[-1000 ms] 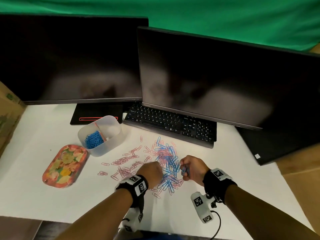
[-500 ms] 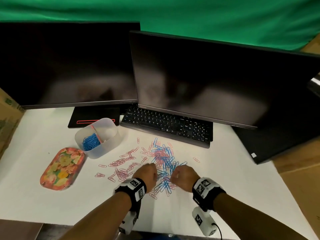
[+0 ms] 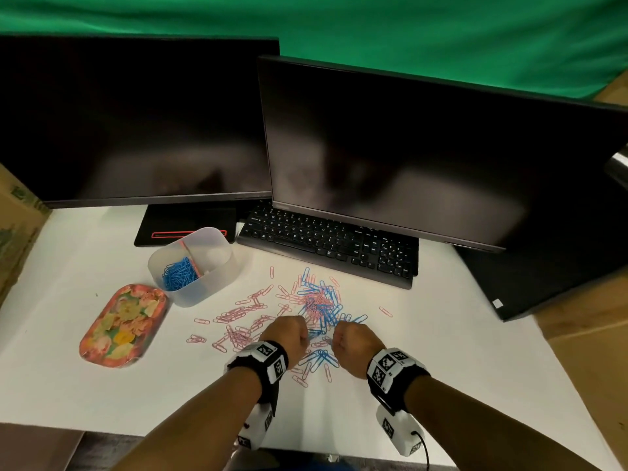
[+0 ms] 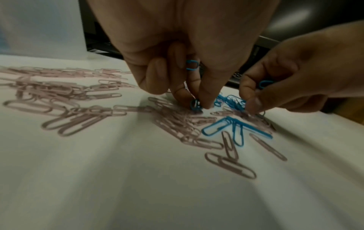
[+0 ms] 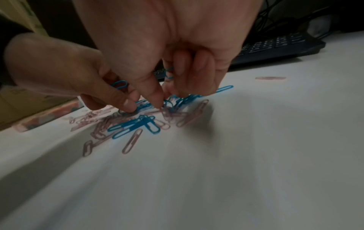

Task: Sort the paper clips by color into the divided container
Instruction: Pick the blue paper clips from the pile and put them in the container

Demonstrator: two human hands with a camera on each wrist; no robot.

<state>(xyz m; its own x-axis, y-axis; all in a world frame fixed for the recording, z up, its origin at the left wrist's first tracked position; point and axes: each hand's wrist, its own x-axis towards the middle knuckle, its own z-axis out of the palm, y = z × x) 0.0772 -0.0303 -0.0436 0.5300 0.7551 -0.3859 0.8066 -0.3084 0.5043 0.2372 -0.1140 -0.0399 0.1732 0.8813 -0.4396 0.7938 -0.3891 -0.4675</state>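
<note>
A heap of blue and pink paper clips (image 3: 317, 305) lies on the white table in front of the keyboard. Both hands are curled over its near edge. My left hand (image 3: 289, 334) keeps a blue clip (image 4: 192, 65) tucked in its curled fingers and pinches another blue clip (image 4: 196, 105) on the table. My right hand (image 3: 353, 339) holds blue clips (image 5: 169, 73) in its folded fingers, with thumb and forefinger down on the heap (image 5: 165, 104). The clear divided container (image 3: 195, 263) stands at the left, with blue clips (image 3: 180, 273) in its left compartment.
A flowered oval tray (image 3: 124, 324) lies left of the container. A black keyboard (image 3: 333, 246) and two dark monitors (image 3: 390, 158) stand behind the heap. Loose pink clips (image 3: 238, 314) spread leftward. Cardboard boxes (image 3: 17, 226) flank the table.
Both hands drew back a little to the heap's near edge and came closer together. The right hand dropped from a raised pinch down onto the clips.
</note>
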